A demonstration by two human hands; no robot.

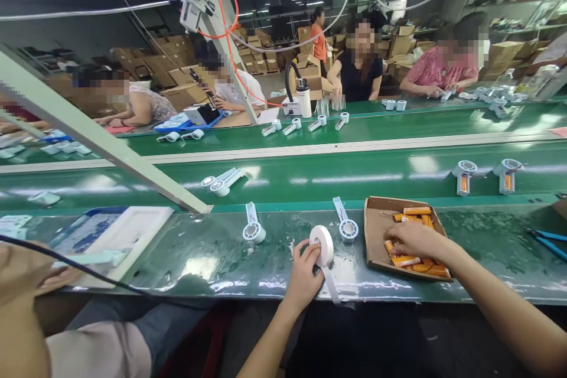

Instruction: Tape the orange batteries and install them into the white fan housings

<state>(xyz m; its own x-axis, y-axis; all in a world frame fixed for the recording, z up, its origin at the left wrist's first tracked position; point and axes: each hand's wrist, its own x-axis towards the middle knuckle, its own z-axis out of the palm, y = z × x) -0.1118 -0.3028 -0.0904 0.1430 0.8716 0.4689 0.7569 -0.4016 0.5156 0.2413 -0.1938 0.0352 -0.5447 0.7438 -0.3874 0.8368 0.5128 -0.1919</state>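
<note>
My left hand point(305, 271) is closed around a roll of white tape point(326, 247), standing on edge at the front of the green bench. A loose strip of the tape hangs down over the bench edge. My right hand point(414, 241) reaches into a shallow cardboard box point(372, 230) of orange cylindrical batteries point(405, 260). Its fingers are curled down on a battery at the left of the pile, fingertips partly hidden. Between the tape and the box lies a light-blue handheld fan housing point(348, 229) with a round head. Another such housing point(253, 231) lies left of the tape.
Blue-handled pliers point(549, 241) lie at the right. Two housings with orange batteries point(463, 177) sit on the green conveyor point(354, 180) behind. A slanted metal post point(106, 136) crosses the left side. A co-worker's hands point(57, 274) work beside a white tray point(142, 230).
</note>
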